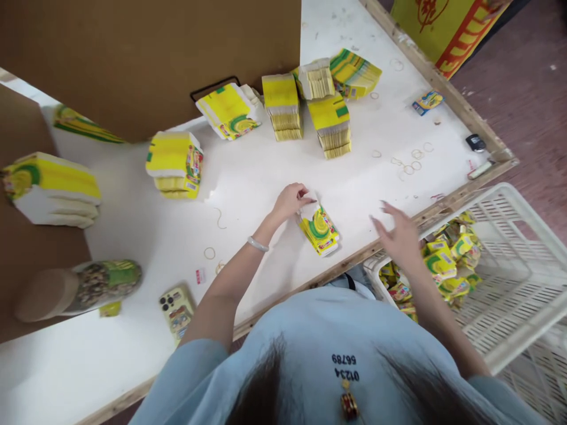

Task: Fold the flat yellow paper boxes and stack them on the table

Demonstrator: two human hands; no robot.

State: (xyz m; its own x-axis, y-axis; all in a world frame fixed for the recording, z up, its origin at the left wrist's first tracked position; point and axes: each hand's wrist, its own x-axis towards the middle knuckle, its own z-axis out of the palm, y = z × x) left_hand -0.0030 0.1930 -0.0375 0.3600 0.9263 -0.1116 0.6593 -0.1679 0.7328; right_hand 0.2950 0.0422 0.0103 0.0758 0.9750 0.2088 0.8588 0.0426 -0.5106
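Note:
My left hand (pixel 290 202) rests on the white table (pixel 248 177), its fingers pinched on the top end of a small stack of flat yellow-green cartons (pixel 319 230). My right hand (pixel 396 235) hovers over the table's front edge to the right of that stack, fingers spread and holding nothing, slightly blurred. Just beyond it lies a white plastic crate (pixel 518 236) holding several folded yellow boxes (pixel 447 265).
Several stacks of flat yellow cartons (pixel 283 106) stand along the back of the table, against a brown cardboard sheet (pixel 150 59). More stacks (pixel 175 162) sit at left. Loose rubber bands (pixel 411 162) lie at right. A phone (pixel 177 310) and a tube-shaped container (pixel 88 289) lie near me.

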